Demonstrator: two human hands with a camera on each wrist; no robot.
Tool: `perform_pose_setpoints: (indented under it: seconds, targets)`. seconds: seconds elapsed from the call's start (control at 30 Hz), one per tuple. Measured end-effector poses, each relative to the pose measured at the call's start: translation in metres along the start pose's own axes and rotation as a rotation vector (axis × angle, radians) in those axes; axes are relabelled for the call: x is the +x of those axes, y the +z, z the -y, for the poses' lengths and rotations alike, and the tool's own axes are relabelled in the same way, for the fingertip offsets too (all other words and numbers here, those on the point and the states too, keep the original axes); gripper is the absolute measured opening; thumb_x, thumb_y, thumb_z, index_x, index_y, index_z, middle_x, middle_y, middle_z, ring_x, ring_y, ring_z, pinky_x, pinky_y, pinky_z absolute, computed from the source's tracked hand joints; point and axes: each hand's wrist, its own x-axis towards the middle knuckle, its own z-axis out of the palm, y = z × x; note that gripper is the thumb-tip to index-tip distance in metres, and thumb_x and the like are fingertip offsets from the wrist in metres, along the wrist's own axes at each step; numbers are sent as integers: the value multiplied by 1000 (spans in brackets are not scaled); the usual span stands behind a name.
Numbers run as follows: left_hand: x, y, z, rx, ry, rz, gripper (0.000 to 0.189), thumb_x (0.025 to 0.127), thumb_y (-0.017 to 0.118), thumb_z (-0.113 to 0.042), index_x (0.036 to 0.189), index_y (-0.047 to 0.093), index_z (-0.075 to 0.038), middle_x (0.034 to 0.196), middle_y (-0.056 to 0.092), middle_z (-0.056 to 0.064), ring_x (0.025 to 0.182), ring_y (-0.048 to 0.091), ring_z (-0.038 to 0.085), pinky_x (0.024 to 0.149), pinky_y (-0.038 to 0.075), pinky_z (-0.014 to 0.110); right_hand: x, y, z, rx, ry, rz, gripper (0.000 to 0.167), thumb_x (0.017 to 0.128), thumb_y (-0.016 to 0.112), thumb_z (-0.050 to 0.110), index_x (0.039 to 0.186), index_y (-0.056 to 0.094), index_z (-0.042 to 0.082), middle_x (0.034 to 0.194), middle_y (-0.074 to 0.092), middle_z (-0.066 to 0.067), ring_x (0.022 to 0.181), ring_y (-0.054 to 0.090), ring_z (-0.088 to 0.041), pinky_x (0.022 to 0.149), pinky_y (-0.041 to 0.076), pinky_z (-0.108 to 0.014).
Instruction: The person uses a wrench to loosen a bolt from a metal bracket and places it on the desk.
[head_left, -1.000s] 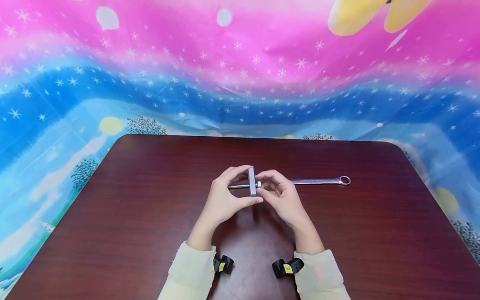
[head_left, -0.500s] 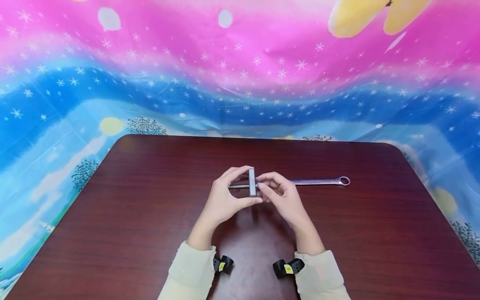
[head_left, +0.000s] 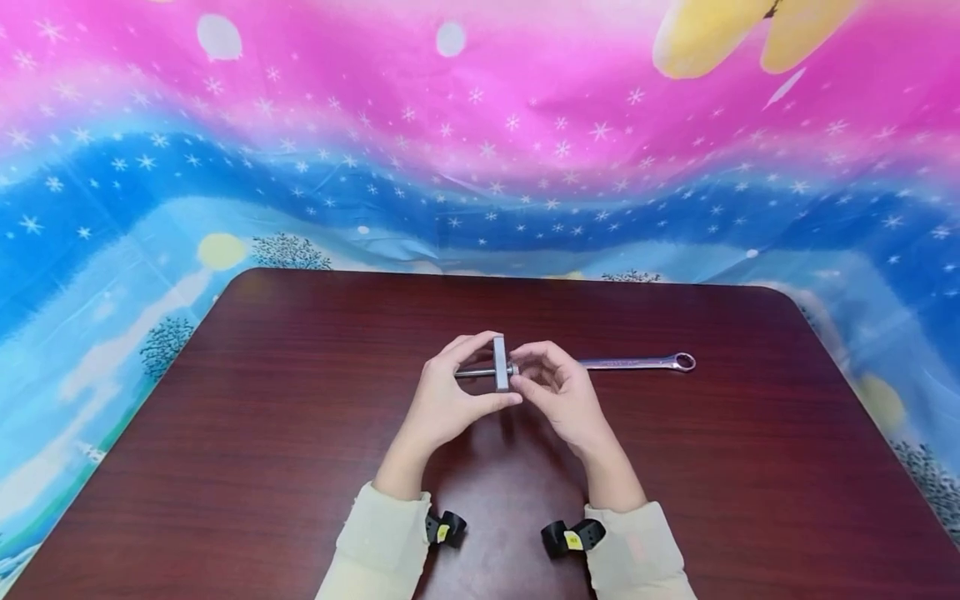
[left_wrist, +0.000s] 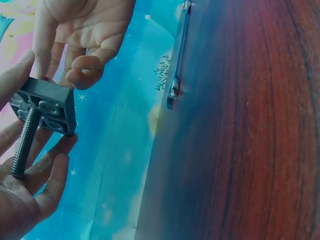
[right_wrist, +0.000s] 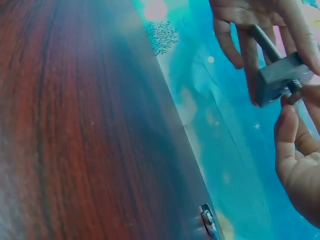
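My left hand [head_left: 442, 396] holds a grey square block [head_left: 500, 364] by its edges, thumb below and fingers above, up off the table. A long threaded bolt [left_wrist: 26, 142] runs through the block's middle, its long shank pointing toward my left palm. On the other side a short threaded stretch ends in a small hex piece [right_wrist: 295, 96]. My right hand [head_left: 558, 392] pinches at this hex end with thumb and fingertips. The left wrist view shows recessed round shapes on the block's left face.
A shiny combination wrench [head_left: 637, 363] lies on the dark red wooden table [head_left: 262, 467], behind and right of my right hand, its ring end outward. A printed cloth backdrop [head_left: 480, 192] hangs behind the table.
My right thumb slid up over the bolt's hex end, then back down below it. The left hand keeps the block nearly still.
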Motion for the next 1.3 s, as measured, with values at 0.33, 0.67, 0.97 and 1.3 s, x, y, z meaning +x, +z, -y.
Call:
perform_pose_setpoints:
  seconds: [0.33,0.67,0.97,1.3]
  targets:
    - [-3,9,2,-39,-26,-31,69,72,90,-15,135,61,-19,120,64,4,111,68,25,93,59,43,-4,-10,-1,-42,100,0,26,96,63,7,120,62,-2,88,69,4,73,62,-9,67,56,-27]
    - [-6,14,5,-48,-66,-45,73,71,90,-13,137,60,-17,122,64,5,114,67,27,95,58,43,-3,5,-12,58,100,-127,18,98,59,5,108,63,-10,71,66,6,59,56,-5,55,51,-20]
    - [-6,10,4,-59,-35,-23,69,71,91,-13,133,62,-21,122,63,4,111,68,26,92,58,50,-5,3,-10,50,28,-65,22,92,65,-4,113,60,-9,91,68,10,79,63,-5,69,55,-18]
    - [-2,9,7,-60,-34,3,69,71,90,-15,134,61,-23,123,63,3,106,70,28,91,60,41,-4,-8,-15,-10,45,47,28,94,65,2,121,60,-4,96,67,6,86,64,-9,73,56,-22]
